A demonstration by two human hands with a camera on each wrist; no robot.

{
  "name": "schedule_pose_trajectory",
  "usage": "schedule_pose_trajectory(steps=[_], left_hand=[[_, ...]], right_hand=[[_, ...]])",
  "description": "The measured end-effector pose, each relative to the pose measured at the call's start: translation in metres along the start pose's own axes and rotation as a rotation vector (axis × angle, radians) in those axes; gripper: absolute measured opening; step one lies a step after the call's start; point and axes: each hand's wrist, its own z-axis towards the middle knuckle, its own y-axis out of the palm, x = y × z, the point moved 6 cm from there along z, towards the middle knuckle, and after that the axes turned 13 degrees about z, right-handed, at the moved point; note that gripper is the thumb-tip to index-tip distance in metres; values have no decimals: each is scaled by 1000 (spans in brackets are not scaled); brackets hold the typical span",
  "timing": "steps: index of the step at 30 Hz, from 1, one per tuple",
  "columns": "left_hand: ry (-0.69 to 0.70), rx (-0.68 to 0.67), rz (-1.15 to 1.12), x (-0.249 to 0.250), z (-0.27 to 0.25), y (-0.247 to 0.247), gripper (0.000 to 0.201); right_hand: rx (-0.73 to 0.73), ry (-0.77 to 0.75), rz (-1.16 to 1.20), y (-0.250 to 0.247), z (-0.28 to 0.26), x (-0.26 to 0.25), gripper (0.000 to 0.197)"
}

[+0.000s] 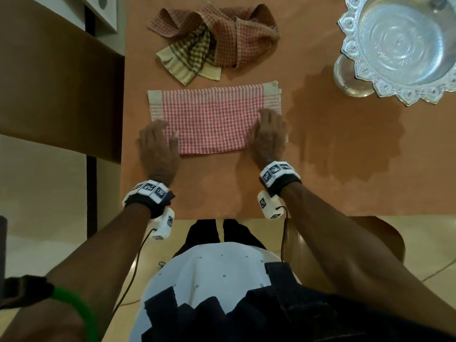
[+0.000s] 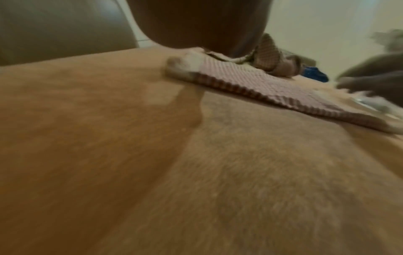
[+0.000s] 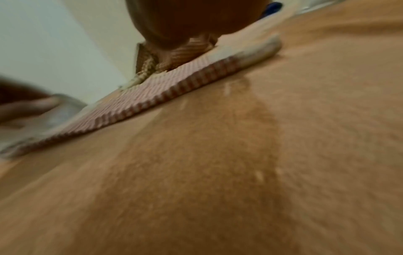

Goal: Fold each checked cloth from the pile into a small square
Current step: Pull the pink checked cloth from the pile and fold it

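Pink checked cloth (image 1: 212,119) folded to flat rectangle, mid counter (image 1: 320,169). Left hand (image 1: 158,146) flat on its left edge, right hand (image 1: 269,137) flat on right end; fingers of both straight, pressing, gripping nothing. Pile of unfolded checked cloths (image 1: 214,38) just beyond it. Silver bowl (image 1: 399,45) far right.

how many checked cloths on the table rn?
3 visible: pink checked cloth lying flat under both hands; in the pile behind it, a brown-red one and a yellow-green one. More may be buried in the pile.
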Motion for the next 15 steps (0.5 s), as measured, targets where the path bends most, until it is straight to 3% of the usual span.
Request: schedule_pose_trajectory(steps=[2,4,6,9,11,15], left_hand=[[205,-102,-53,40,15,26,35],[253,-220,-52,63,27,57,45],[174,-294,20,50,29,79,60],[91,-237,185,11,28,76,70],[93,-243,243,5,28,67,69],[274,-198,133,53,43,70,54]], right_hand=[[-245,-139,-35,46,1,-7,35],[-388,-158,-40,75,-2,-8,52],[-315,-120,-64,76,1,12,65],[-185,41,-98,55,-1,57,70],[-192,84,-123,51,1,58,70],[-296,-156,-49,100,21,-14,59]])
